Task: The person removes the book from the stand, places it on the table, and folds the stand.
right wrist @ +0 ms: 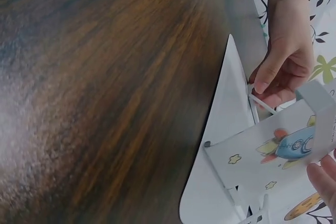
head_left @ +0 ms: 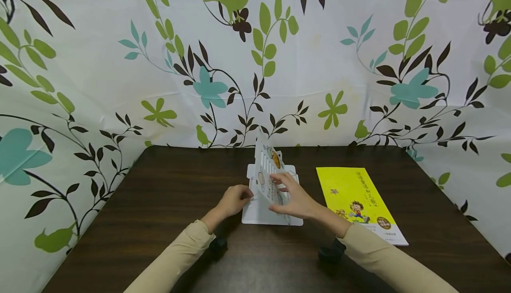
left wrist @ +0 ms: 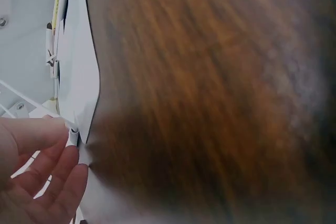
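Note:
A white bookstand with cartoon prints stands on the table, its flat base down and its printed panel tilted up. My left hand is at the base's left side and pinches a thin white support rod between thumb and fingers, near the rod's lower end. On the panel's right, my right hand has its thumb and fingers spread apart, with the fingertips against or very near the panel. A blue rocket print shows on the panel in the right wrist view.
A yellow book with a cartoon child on its cover lies flat right of the bookstand, close to the right forearm. The dark wooden table ends at a patterned cloth behind.

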`<state>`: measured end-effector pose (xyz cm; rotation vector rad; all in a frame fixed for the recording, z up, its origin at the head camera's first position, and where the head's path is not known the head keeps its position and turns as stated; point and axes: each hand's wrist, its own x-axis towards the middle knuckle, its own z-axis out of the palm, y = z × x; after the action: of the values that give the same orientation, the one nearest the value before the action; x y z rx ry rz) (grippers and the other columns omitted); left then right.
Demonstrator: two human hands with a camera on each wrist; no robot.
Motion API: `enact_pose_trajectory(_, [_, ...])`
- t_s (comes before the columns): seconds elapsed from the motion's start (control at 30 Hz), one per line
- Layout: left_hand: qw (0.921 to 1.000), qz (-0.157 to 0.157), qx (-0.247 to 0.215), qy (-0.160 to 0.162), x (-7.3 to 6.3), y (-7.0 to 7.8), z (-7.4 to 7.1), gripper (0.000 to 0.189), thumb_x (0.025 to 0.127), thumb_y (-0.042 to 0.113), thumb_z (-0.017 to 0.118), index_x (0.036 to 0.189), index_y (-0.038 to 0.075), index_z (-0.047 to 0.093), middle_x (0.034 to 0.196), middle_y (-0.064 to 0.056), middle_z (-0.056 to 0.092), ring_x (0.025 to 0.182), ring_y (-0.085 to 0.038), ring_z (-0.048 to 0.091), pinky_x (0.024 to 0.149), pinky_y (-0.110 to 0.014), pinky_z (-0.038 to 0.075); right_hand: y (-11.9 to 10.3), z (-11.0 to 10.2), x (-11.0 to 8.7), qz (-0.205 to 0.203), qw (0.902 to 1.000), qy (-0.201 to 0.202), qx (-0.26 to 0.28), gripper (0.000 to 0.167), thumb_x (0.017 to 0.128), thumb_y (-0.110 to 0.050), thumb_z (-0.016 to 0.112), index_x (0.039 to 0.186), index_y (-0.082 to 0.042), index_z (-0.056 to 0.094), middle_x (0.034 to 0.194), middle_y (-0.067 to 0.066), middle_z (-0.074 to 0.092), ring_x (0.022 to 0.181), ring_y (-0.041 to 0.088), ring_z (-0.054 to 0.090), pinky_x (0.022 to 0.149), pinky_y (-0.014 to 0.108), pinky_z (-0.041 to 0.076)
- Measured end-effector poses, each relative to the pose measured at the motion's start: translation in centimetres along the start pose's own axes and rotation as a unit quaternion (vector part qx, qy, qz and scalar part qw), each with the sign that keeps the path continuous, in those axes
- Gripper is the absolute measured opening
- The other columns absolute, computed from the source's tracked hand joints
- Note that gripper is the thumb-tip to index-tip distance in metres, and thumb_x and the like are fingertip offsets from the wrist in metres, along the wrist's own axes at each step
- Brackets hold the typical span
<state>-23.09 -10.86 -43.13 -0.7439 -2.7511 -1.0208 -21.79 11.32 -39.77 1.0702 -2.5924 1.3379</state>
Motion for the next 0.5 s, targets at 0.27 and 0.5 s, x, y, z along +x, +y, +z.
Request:
enact_pose_trajectory(0.27, [0.9995, -0.03, -0.008, 0.007, 0.09, 0.06, 0.16, 0.006, 0.076, -0.006, 0.063, 0.077, -0.001, 0.065, 0.073, -0.009, 0.064, 0.069, -0.018, 0.058, 0.062, -0.027, 0.047, 0.31, 0.27, -0.16, 0.015, 0.9999, -0.002, -0.007, 0.071, 0.072, -0.022, 0.074, 0.132, -0.007, 0.038, 0.124, 0.01, 0.039, 0.109, 0.022, 0.043, 0.089, 0.039, 0.046])
enact_pose_trajectory(0.5, [0.9993, -0.015, -0.035, -0.001, 0.4, -0.72, 0.24, 0.006, 0.073, -0.006, 0.066, 0.076, -0.002, 0.065, 0.072, -0.014, 0.064, 0.067, -0.017, 0.06, 0.06, -0.023, 0.047, 0.18, 0.34, -0.37, 0.034, 0.9994, 0.0, -0.003, 0.072, 0.072, -0.024, 0.074, 0.132, -0.009, 0.037, 0.123, 0.01, 0.04, 0.109, 0.023, 0.043, 0.088, 0.042, 0.046])
